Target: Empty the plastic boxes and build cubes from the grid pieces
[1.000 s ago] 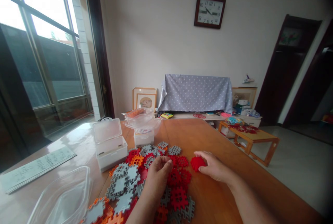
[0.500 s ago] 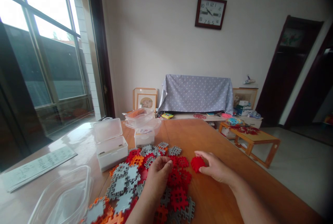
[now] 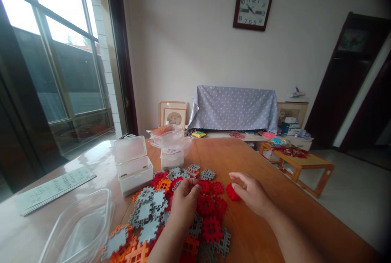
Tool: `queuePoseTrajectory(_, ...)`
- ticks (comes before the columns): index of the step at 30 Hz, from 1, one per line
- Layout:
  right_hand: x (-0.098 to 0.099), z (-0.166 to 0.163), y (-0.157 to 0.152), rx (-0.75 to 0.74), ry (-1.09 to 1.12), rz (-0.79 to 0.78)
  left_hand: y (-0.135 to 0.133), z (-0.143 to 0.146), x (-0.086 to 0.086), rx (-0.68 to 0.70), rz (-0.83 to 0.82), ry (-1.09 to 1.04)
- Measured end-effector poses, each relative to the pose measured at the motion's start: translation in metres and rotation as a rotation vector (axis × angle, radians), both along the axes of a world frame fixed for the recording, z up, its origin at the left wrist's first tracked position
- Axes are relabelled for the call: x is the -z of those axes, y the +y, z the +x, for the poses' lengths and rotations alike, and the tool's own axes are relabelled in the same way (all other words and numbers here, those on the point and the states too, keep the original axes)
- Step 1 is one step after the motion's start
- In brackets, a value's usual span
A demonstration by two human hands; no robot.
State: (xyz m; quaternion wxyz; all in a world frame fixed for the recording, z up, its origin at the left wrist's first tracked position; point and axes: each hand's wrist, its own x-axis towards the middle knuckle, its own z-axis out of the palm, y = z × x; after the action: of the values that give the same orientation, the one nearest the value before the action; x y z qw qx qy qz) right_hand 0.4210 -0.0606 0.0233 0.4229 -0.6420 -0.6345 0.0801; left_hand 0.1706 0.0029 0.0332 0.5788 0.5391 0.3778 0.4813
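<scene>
Over the pile of interlocking plastic tiles, my left hand (image 3: 185,196) is closed with thumb and fingertips pressed together; whatever it may pinch is hidden. The pile mixes red tiles (image 3: 211,229), grey tiles (image 3: 148,230) and orange tiles (image 3: 163,185), square with notched edges, some with windows. Right of the pile, a small red built block (image 3: 232,192) sits on the table. My right hand (image 3: 253,193) is beside it, index finger and thumb apart, the thumb overlapping the block's right side. Whether the thumb touches it I cannot tell.
On the wooden table (image 3: 220,155) stand an open white box (image 3: 136,179), a smaller white box (image 3: 172,161) and stacked clear containers (image 3: 166,134). A clear tub (image 3: 79,226) and a written paper pad (image 3: 58,189) lie left. Beyond is a low wooden table (image 3: 301,163).
The view has shifted slightly, so the room appears further right. My right thumb has moved up across the red block's side. My left hand stays pinched over the tiles.
</scene>
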Motion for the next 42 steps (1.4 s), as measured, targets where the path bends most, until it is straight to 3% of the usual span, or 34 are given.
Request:
queuePoseTrajectory(9,-0.001,-0.058,-0.006,-0.164,-0.113,-0.038,0.015,-0.018,0.003,-0.319,0.191,0.088)
queuePoseTrajectory(15,0.008,-0.076,0.0,-0.234,-0.154,-0.03,0.027,-0.035,0.004,-0.491,0.195,0.209)
queuePoseTrajectory(23,-0.003,-0.092,-0.005,-0.411,-0.167,-0.109,0.027,-0.036,0.006,-0.473,0.236,0.333)
queuePoseTrajectory(29,-0.001,-0.091,-0.005,-0.424,-0.178,-0.213,0.024,-0.035,0.001,-0.446,0.202,0.297)
queuePoseTrajectory(37,0.001,-0.083,-0.003,-0.383,0.222,-0.187,0.018,-0.028,-0.001,-0.389,0.224,0.227)
queuePoseTrajectory(42,0.002,-0.082,-0.007,-0.361,0.277,-0.188,0.024,-0.036,0.0,-0.453,0.215,0.24)
